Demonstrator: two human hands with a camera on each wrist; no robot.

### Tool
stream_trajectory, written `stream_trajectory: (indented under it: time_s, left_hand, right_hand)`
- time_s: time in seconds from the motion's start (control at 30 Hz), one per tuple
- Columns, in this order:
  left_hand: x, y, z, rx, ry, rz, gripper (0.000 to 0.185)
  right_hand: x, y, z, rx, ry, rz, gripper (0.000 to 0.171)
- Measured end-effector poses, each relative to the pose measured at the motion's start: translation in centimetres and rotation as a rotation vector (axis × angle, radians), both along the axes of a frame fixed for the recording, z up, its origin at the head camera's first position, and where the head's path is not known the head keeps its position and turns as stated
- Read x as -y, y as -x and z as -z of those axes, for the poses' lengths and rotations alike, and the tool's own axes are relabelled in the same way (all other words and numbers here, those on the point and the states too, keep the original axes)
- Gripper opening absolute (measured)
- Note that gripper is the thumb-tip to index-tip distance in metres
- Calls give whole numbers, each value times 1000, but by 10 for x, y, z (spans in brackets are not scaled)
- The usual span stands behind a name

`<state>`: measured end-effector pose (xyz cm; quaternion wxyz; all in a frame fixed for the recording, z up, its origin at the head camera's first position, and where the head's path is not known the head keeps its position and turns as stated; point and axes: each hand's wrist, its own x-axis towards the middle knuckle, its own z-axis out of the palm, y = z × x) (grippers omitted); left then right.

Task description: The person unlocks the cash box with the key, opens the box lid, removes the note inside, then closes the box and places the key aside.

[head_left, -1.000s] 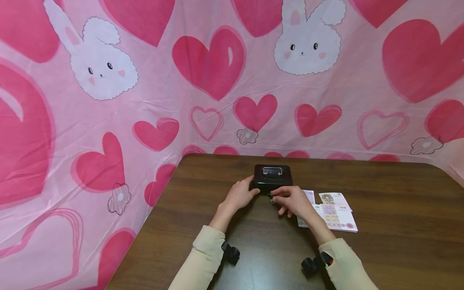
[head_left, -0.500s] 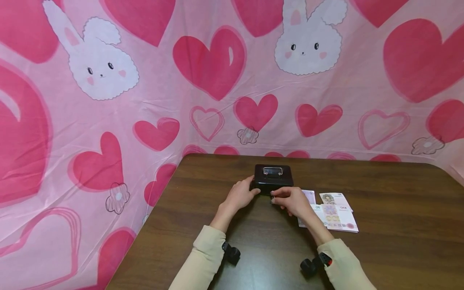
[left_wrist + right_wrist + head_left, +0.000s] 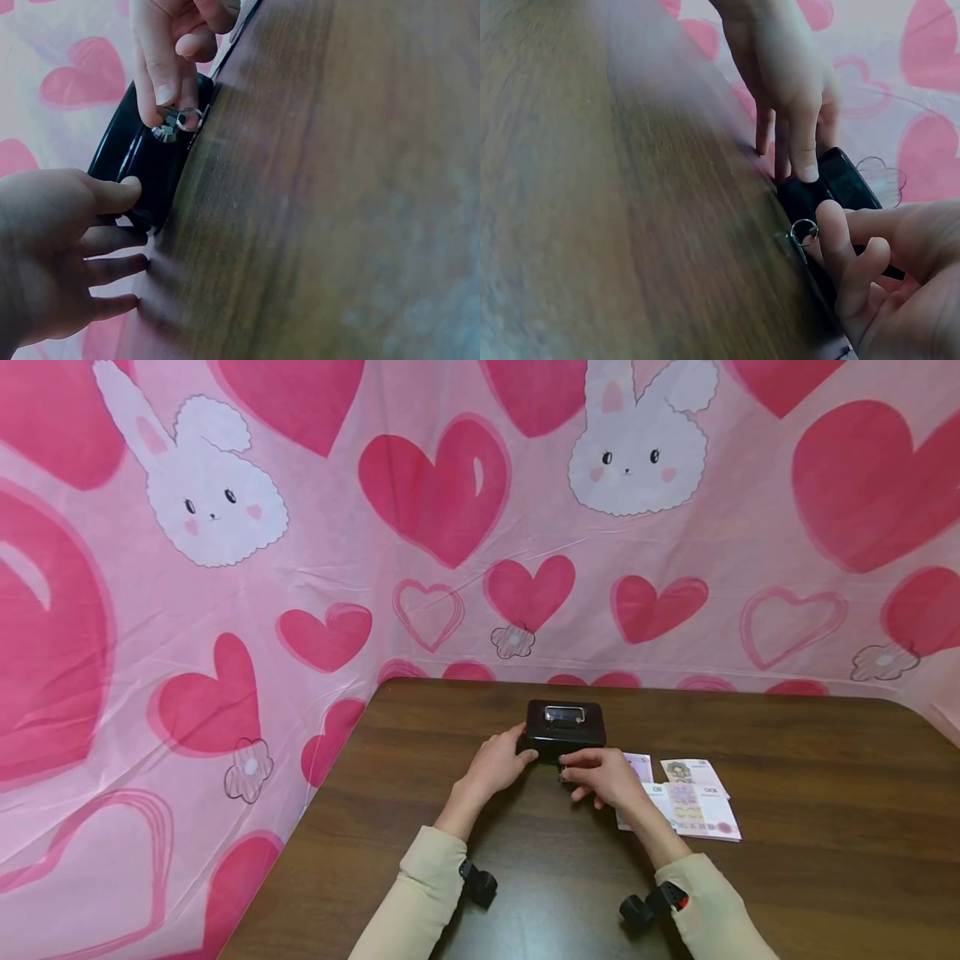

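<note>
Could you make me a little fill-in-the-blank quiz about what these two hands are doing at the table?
1. The right hand pinches a small metal ____ at the front of the black cash box.
2. The left hand steadies the box at its ____ corner.
3. The banknotes lie on the ____ side of the box.
4. The handle lies on the box's ____.

Missing words: key; left; right; lid

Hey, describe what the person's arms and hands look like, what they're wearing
Both arms are covered by long cream-coloured sleeves, the left sleeve and the right sleeve, reaching to the wrists. A small black camera unit is strapped under the left wrist; the matching black unit under the right wrist shows a red mark. The left hand and right hand are bare, with no gloves or rings visible.
</note>
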<state>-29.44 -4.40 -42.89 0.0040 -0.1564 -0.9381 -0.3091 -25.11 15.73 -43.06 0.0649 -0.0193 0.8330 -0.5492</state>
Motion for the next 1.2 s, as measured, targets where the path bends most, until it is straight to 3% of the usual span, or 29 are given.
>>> stream_trajectory:
  time_s: [0.43,1.2]
  left_hand:
    - [0,-1,-1,5,18,2,57]
    - [0,-3,-2,-12,49,3,56]
  right_hand:
    - [3,1,3,21,48,66,28]
    - [8,-3,4,-54,-44,2,24]
